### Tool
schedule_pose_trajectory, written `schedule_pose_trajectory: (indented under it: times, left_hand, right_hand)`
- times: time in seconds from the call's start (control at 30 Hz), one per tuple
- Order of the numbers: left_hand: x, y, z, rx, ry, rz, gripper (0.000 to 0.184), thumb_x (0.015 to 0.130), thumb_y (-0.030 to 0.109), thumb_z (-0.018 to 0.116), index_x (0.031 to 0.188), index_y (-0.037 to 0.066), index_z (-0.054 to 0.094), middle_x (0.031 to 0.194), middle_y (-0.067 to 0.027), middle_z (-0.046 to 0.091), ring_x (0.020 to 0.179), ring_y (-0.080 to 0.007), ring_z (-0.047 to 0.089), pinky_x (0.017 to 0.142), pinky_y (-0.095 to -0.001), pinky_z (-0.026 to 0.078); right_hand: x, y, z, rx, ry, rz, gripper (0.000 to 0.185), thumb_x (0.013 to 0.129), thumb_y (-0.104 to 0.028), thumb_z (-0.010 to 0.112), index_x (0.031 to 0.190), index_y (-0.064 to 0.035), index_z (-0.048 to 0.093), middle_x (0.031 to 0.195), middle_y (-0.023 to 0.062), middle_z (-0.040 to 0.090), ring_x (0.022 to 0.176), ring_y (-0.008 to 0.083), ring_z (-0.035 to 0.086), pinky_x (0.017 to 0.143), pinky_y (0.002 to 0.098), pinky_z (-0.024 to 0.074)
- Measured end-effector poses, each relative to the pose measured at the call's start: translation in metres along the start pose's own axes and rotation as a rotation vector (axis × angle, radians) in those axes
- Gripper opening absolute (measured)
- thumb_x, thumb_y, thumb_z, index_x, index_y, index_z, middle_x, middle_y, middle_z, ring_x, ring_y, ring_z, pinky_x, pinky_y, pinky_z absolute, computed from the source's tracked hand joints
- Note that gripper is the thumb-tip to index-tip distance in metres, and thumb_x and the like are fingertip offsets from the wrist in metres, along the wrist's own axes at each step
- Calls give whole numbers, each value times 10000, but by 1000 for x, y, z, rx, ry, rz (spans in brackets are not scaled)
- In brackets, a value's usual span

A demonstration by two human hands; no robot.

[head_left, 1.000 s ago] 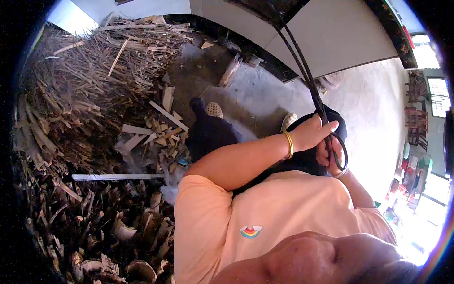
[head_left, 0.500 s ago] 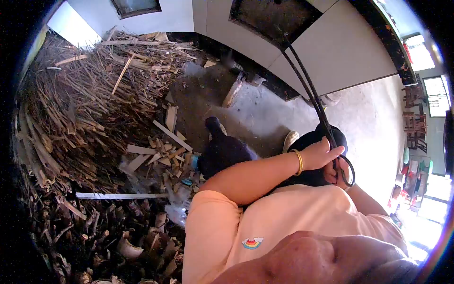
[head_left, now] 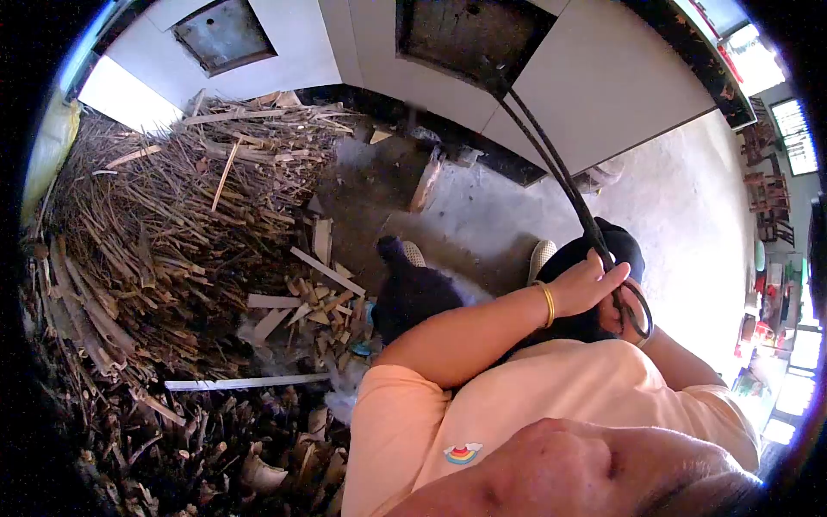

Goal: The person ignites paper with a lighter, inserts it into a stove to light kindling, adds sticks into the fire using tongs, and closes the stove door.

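Long dark metal fire tongs (head_left: 560,170) stretch from my lap up to the dark square opening (head_left: 469,39) in the white-panelled stove front. Their tips sit at the opening's lower edge, too dark to make out what is between them. My left hand (head_left: 579,289), with a gold bracelet at the wrist, is closed round the tongs just below where the two rods meet. Close beside it, my right hand (head_left: 613,312) is closed at the looped handle (head_left: 638,314); its fingers are partly hidden behind the left hand and the loop.
A large heap of dry twigs and sticks (head_left: 172,207) fills the left side. Split wood pieces (head_left: 323,302) lie near my left foot, beside a long pale strip (head_left: 245,383). A short wooden block (head_left: 426,181) rests on the floor before the stove. Wooden chairs (head_left: 767,198) stand far right.
The view has shifted slightly, so the stove and woodpile appear at different places. Both hands keep their hold on the tongs, whose tips stay at the opening.
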State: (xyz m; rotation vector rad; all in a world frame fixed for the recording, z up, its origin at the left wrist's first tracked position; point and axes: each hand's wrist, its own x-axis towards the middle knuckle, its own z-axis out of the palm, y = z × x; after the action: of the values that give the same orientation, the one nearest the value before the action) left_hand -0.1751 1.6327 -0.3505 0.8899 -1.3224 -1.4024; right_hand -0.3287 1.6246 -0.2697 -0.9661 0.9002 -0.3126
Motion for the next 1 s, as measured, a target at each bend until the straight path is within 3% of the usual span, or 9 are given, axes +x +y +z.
schedule_pose_trajectory:
  times: [0.17, 0.37, 0.43, 0.57, 0.73, 1.0]
  left_hand:
    - [-4, 16, -6, -77, -41, -87, 452, 965, 419, 419, 1014, -30, 410, 944, -183, 535, 898, -282, 550, 801, -381, 434]
    - [-4, 18, -7, -129, -80, -165, 472, 956, 436, 422, 1026, -30, 405, 917, -203, 538, 896, -331, 558, 805, -384, 433]
    - [-3, 12, -5, -17, -11, -40, 483, 954, 445, 422, 1023, -33, 404, 907, -213, 543, 888, -343, 563, 806, -382, 436]
    - [-5, 18, -8, -132, -63, -71, 485, 952, 452, 422, 1010, -29, 406, 906, -219, 543, 881, -353, 563, 804, -385, 438]
    - [-5, 17, -8, -103, -71, -131, 573, 944, 486, 416, 1133, -53, 368, 971, -238, 559, 935, -357, 572, 834, -380, 441]
    - [-5, 21, -10, -56, -89, -141, 662, 936, 517, 411, 1204, -81, 325, 1044, -255, 557, 1011, -328, 573, 872, -375, 435]
  right_hand:
    - [2, 0, 1, 1, 16, -8, 433, 866, -485, 556, 1035, -99, 461, 613, 7, 413, 441, 88, 356, 360, 217, 251]
    - [2, 4, -3, 12, 6, -35, 431, 877, -479, 538, 1024, -81, 459, 581, 10, 396, 401, 96, 337, 351, 223, 255]
    - [4, 5, -2, 33, -19, -54, 434, 885, -478, 523, 1037, -75, 463, 587, 12, 401, 405, 97, 345, 351, 222, 259]
    - [1, 8, -8, -1, 6, -42, 421, 900, -457, 504, 1060, -70, 464, 595, 10, 409, 411, 93, 346, 359, 215, 266]
    - [2, 6, -5, 37, -29, -40, 416, 898, -444, 519, 1078, -74, 461, 614, 11, 420, 438, 91, 365, 364, 210, 272]
    - [1, 6, -6, 54, 12, -9, 433, 887, -453, 542, 1079, -74, 460, 614, 9, 423, 445, 88, 370, 357, 213, 278]
